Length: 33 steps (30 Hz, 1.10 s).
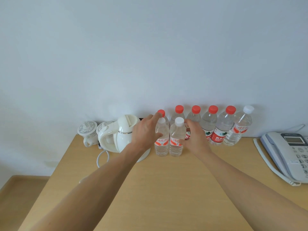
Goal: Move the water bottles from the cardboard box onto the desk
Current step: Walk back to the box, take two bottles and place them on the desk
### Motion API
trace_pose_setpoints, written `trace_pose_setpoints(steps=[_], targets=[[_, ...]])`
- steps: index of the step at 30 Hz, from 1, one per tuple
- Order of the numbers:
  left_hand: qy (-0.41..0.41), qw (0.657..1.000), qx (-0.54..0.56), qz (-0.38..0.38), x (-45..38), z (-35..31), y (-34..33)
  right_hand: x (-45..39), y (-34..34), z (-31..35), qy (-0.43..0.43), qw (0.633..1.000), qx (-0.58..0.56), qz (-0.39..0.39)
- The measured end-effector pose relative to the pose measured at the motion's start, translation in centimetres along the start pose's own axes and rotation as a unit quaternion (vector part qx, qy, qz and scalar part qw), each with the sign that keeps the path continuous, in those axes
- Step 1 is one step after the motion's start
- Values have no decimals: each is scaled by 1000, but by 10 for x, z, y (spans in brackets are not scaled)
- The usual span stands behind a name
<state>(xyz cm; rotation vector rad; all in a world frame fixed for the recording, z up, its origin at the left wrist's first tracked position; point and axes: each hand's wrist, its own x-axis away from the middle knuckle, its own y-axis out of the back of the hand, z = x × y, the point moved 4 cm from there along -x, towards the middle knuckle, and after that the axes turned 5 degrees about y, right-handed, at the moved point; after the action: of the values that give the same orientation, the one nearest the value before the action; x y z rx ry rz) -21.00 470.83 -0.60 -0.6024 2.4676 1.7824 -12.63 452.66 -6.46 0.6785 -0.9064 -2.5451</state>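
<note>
White-capped bottles stand upright on the desk (150,189) between the hands: left hand (146,132) holds the left bottle (161,139), right hand (194,135) touches the right bottle (177,137), fingers loosely curved; release straight outward to avoid tipping the red-capped row (205,125) behind.

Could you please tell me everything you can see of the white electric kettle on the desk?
The white electric kettle looks like glossy plastic, with a rounded body, a thin metallic band, a flat lid with a raised tab and a looped handle facing left. It stands upright at the desk's back left, beside two patterned lidded cups. A white cord loops out at its base. The left hand partly covers its right side; contact is unclear.
</note>
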Motion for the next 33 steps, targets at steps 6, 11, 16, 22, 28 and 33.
trace_pose_setpoints(steps=[6,11,16,22,28,33], targets=[[-19,999,-38,-13,3,1,-3,-8,2,7,17,999,32,8],[-20,1000,6,20,1,-1,-4,-11,4,10,23,999,34,0],[-11,998,51,29,-3,0,-6,-10,3,9,29,999,32,-5],[-9,996,79,31,0,3,-7,-7,3,7,30,999,28,9],[-4,993,111,38,4,3,-6,-3,3,2,-1,1000,16,22],[-6,989,138,51,4,7,-2,-2,2,3,-7,999,19,30]])
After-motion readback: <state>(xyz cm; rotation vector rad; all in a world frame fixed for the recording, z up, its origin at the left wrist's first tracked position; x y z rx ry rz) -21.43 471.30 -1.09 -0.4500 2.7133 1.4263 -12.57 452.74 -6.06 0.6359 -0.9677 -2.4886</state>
